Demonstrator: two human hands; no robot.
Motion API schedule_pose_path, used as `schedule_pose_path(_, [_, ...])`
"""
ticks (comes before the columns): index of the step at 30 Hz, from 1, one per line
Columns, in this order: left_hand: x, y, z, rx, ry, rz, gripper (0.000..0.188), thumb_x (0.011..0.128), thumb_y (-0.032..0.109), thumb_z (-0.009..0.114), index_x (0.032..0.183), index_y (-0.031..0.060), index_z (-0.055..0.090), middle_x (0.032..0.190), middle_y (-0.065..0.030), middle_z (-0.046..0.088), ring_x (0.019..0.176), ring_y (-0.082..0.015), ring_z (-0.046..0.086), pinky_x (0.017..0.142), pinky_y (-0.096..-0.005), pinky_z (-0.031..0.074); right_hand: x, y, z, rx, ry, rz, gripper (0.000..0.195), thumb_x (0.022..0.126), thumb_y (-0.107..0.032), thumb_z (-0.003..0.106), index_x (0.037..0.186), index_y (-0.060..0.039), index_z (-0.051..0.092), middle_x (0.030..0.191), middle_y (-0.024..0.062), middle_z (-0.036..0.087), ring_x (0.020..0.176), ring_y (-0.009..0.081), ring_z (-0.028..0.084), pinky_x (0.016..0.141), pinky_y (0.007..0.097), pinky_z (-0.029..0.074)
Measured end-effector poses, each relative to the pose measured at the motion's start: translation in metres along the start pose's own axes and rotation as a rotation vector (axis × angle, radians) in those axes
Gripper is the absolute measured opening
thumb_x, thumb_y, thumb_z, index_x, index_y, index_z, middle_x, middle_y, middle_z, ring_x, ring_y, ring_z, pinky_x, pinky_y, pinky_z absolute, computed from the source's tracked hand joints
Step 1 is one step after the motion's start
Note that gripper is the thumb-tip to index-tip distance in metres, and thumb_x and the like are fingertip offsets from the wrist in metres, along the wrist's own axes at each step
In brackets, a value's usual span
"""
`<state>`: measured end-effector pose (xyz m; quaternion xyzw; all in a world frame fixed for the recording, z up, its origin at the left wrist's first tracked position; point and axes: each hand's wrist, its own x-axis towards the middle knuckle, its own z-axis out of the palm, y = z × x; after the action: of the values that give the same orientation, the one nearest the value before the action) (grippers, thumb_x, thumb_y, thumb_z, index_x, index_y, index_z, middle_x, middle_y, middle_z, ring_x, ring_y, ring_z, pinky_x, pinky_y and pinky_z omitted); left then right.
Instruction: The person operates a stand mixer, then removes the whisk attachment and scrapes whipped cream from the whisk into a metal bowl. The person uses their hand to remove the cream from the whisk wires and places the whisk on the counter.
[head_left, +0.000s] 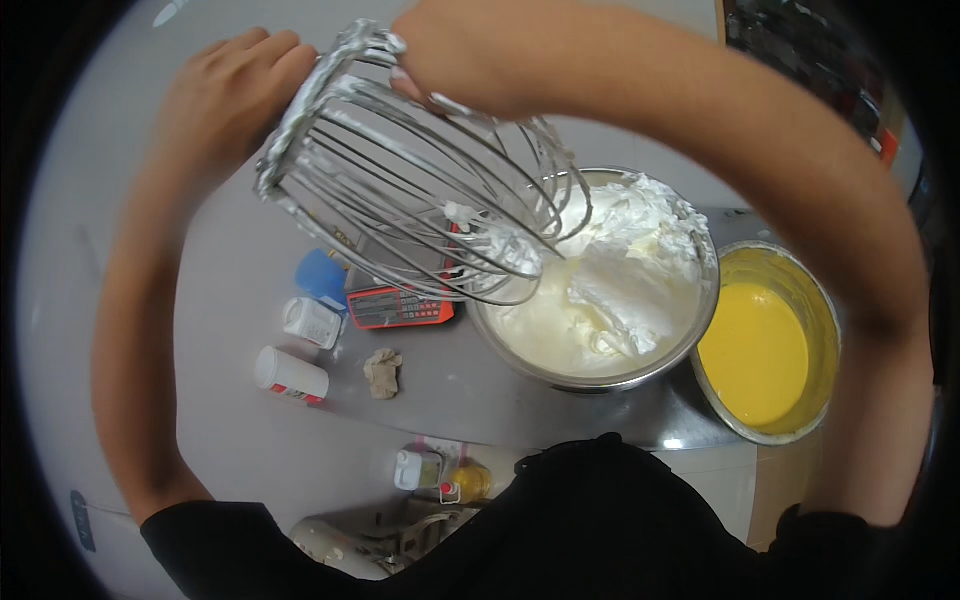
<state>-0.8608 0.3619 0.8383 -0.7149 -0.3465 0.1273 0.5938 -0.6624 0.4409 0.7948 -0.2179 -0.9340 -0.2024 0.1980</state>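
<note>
A large wire whisk attachment (420, 180), coated with white whipped cream or meringue, is held up and tilted at the upper left of the bowl. My left hand (244, 82) grips at the far side of its hub end; the fingers are partly hidden behind it. My right hand (457, 67) is closed around the wires near the hub, its fingertips partly hidden. The whisk's rounded end hangs over the left part of a big steel bowl (592, 382) full of white whipped mixture (630, 285). A lump of the mixture clings inside the wires.
A metal bowl of yellow batter (757, 352) stands right of the steel bowl. Left are an orange-and-black digital scale (401, 306), a blue object (321, 276), two white plastic jars (311, 322), (292, 373) and a crumpled cloth or paper (384, 373). Bottles (471, 484) stand below the table's edge.
</note>
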Motion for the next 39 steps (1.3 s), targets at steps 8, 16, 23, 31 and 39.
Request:
schedule_pose_path(8, [-0.025,-0.01,-0.004,-0.08,0.09,-0.151,0.017,0.073,0.01,0.057,0.088,0.0036,0.056,0.084,-0.0076,0.057,0.082,-0.0235,0.057,0.067,-0.032,0.046,-0.085,0.012,0.138,0.651,0.164,0.238,0.022,0.085,-0.03,0.055,0.091,-0.009,0.06,0.07,0.0155,0.061,0.064,0.0358,0.059,0.059,0.045,0.046])
schedule_pose_path(16, [-0.073,-0.022,0.009,-0.199,-0.003,-0.437,0.024,0.082,0.016,0.053,0.101,0.0019,0.059,0.096,-0.0129,0.061,0.083,-0.0307,0.06,0.071,-0.0338,0.047,-0.104,-0.005,0.187,0.901,0.009,0.162,0.026,0.088,-0.034,0.053,0.093,-0.0104,0.062,0.068,0.0141,0.059,0.062,0.0362,0.056,0.058,0.044,0.044])
schedule_pose_path(23, [-0.097,-0.025,0.009,-0.023,0.183,-0.3,0.021,0.077,0.01,0.056,0.094,0.0005,0.061,0.097,-0.0121,0.063,0.082,-0.0277,0.062,0.073,-0.0324,0.048,-0.116,0.044,0.156,0.799,0.021,0.193,0.024,0.091,-0.027,0.049,0.092,-0.0061,0.06,0.075,0.0151,0.06,0.072,0.0341,0.058,0.063,0.0423,0.046])
schedule_pose_path(31, [-0.057,-0.002,-0.009,-0.06,0.196,-0.115,0.022,0.065,0.012,0.057,0.085,0.0022,0.059,0.083,-0.0084,0.059,0.077,-0.0247,0.06,0.061,-0.0326,0.047,-0.012,0.022,0.013,0.225,0.144,-0.159,0.04,0.092,-0.037,0.045,0.081,-0.001,0.059,0.077,0.0137,0.061,0.076,0.0326,0.06,0.071,0.0434,0.048])
schedule_pose_path(39, [-0.016,0.008,-0.011,-0.058,0.141,-0.038,0.021,0.07,0.015,0.056,0.09,0.0082,0.059,0.087,-0.0047,0.058,0.084,-0.0228,0.058,0.067,-0.0342,0.046,0.031,0.005,-0.014,-0.082,-0.059,-0.237,0.022,0.075,-0.022,0.062,0.091,-0.0077,0.069,0.095,0.0167,0.065,0.086,0.0325,0.061,0.075,0.04,0.048])
